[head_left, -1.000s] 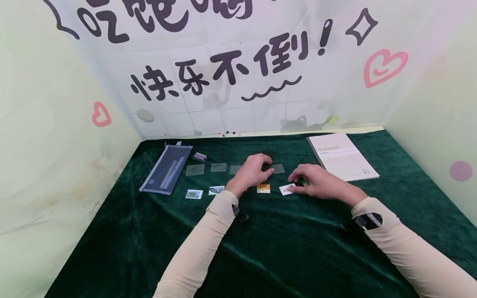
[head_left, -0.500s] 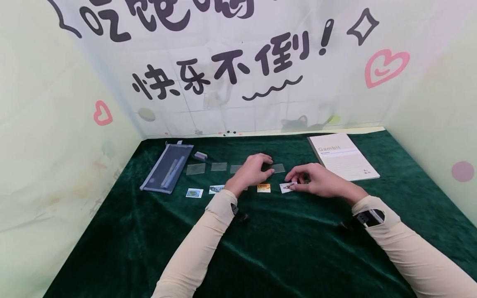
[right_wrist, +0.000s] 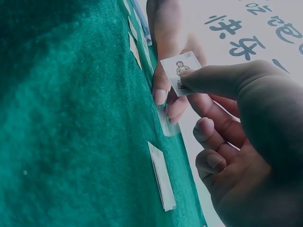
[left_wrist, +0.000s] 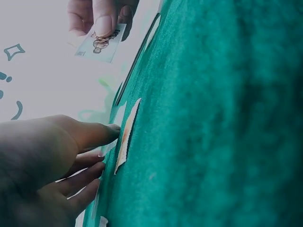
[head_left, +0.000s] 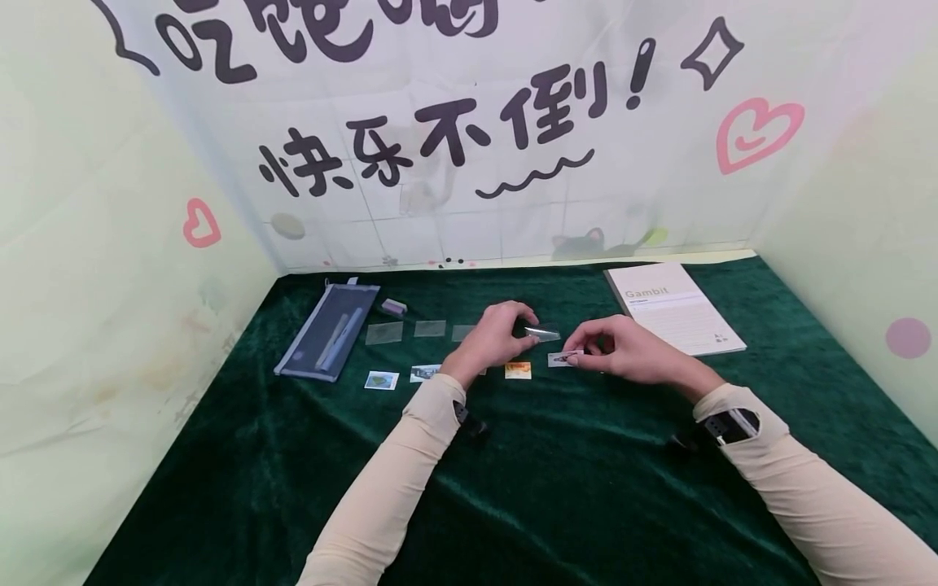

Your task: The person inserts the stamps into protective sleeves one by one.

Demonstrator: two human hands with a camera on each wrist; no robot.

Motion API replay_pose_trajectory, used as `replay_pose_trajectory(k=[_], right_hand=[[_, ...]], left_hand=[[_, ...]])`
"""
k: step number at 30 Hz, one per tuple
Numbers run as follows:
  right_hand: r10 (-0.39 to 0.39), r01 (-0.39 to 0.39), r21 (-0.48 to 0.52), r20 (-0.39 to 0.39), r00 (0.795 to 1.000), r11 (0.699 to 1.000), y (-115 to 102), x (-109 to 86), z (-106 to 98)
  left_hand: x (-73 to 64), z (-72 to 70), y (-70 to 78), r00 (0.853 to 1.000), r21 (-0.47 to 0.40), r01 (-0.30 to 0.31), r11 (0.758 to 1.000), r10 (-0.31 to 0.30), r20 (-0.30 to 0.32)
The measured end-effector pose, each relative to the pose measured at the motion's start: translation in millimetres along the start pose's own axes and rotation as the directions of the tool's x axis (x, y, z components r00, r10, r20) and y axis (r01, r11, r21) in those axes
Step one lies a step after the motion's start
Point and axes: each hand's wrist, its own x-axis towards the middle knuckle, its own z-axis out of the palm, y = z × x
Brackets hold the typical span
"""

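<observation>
My right hand pinches a small white-edged stamp between thumb and forefinger, its other fingers curled below. A drawn figure shows on the stamp. To its left, my left hand is low over the cloth, thumb and fingertips at one end of a clear plastic sleeve. The sleeve's right end is raised and catches the light. In the right wrist view the sleeve comes out from between that thumb and fingers. An orange stamp lies just in front of the left hand.
Two bluish stamps and several clear sleeves lie to the left, one sleeve partly hidden by my left hand. Behind them are a mesh pouch with pens and a purple-white block. A notepad lies at the back right.
My right hand has picked the figure stamp off the cloth and raised it slightly toward the sleeve. The sleeve, flat before, now tilts up at the left hand, which has barely moved.
</observation>
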Motion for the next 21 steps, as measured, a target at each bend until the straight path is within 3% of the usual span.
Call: replay_pose_trajectory(k=[9, 14, 21], right_hand=[[-0.003, 0.003, 0.006, -0.003, 1.000, 1.000, 2.6, -0.6, -0.3], [-0.005, 0.005, 0.011, -0.007, 1.000, 1.000, 2.9, 0.0, -0.3], [-0.012, 0.011, -0.010, -0.084, 0.996, 1.000, 4.5, 0.2, 4.1]], left_hand=[[-2.0, -1.1, -1.4, 0.994, -0.047, -0.059, 0.997, 0.054, -0.094], [-1.6, -2.4, 0.0, 0.992, -0.085, -0.090, 0.992, 0.082, -0.097], [-1.8, -3.2, 8.0, 0.984, -0.216, -0.152, 0.964, 0.127, -0.123]])
